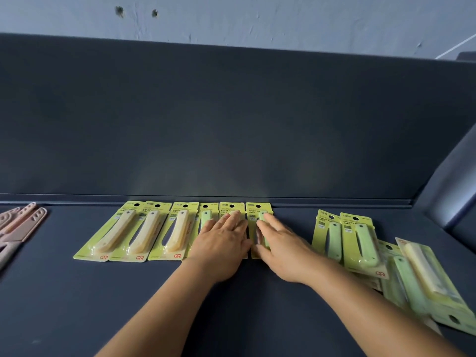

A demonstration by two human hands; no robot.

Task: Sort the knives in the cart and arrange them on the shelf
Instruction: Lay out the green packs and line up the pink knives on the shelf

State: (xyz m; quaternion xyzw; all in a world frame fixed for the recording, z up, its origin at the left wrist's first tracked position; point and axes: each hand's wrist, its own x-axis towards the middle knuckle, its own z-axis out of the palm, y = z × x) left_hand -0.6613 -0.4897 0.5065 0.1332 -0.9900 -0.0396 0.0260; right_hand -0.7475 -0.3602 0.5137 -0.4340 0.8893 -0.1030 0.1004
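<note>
A row of carded fruit knives in lime-green packs lies along the back of the dark shelf. Three at the left hold cream-handled knives. My left hand rests flat, fingers straight, on the packs right of them, one with a green handle. My right hand lies flat with straight fingers on the last pack in the row, a green-handled knife.
A loose pile of more packs, green and cream, lies at the right, partly overlapping. Pinkish-brown knives lie at the far left. The shelf's back panel rises behind the row, and a side wall closes the right end.
</note>
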